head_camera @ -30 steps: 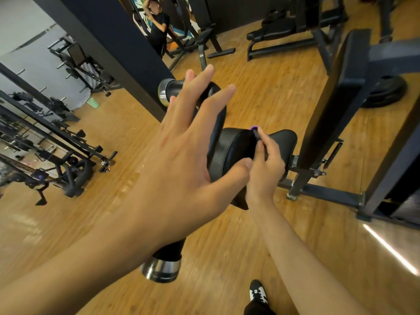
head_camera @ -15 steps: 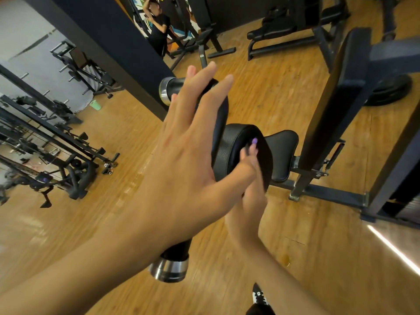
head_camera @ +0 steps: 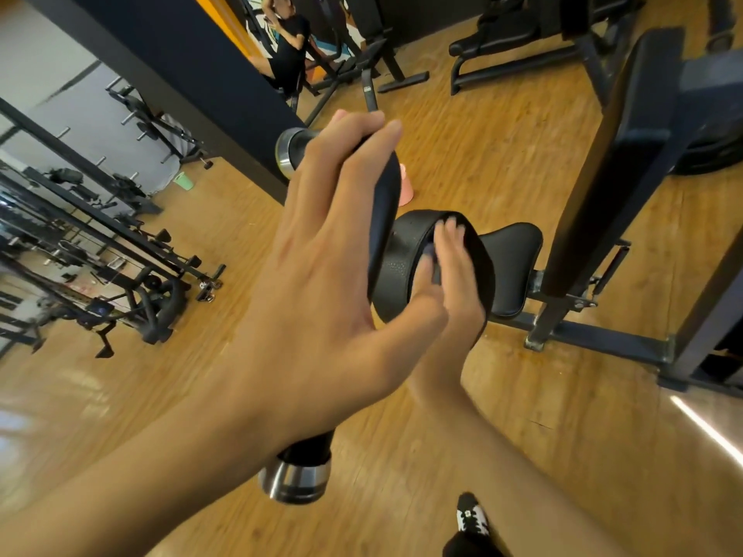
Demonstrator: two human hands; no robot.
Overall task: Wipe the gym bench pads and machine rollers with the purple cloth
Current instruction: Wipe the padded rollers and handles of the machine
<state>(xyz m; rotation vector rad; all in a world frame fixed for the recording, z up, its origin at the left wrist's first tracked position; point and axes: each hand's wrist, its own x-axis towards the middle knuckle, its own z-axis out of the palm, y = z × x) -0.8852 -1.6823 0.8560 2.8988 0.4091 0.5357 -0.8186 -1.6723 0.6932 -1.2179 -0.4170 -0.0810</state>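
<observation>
Underneath everything, a wooden floor (head_camera: 522, 436) fills most of the view. A dark pillar (head_camera: 181, 66) slants from the upper left toward the middle. At the right edge a tall black back pad (head_camera: 627, 134) leans on a dark metal frame (head_camera: 595, 339).

Across the foreground, the left hand (head_camera: 321, 295) reaches up from the lower left corner. Its fingers lie nearly straight and a little spread over a long black roller (head_camera: 386, 203), with the thumb stretched out toward the right. It rests on the roller rather than wrapping it. The roller runs from the upper middle to the lower middle of the frame and has a shiny metal cap at each end (head_camera: 295, 482).

Just right of the roller, in the centre, sits a round black pad (head_camera: 398, 267), and a black seat (head_camera: 510, 267) lies beyond it toward the back pad. The right hand (head_camera: 454, 283) comes up from the lower right and lies flat against the face of the round pad, fingers straight and pressed to it.

Weight racks and machines (head_camera: 100, 243) stand along the left edge. A person in black (head_camera: 287, 46) is at the top, left of centre. A black and white shoe (head_camera: 470, 518) shows at the bottom edge, and a pink cone (head_camera: 404, 186) stands on the floor behind the roller.

Nearly all of the purple cloth (head_camera: 428, 251) is hidden under the right hand. Only a blurred purplish sliver shows by the thumb, against the round pad.
</observation>
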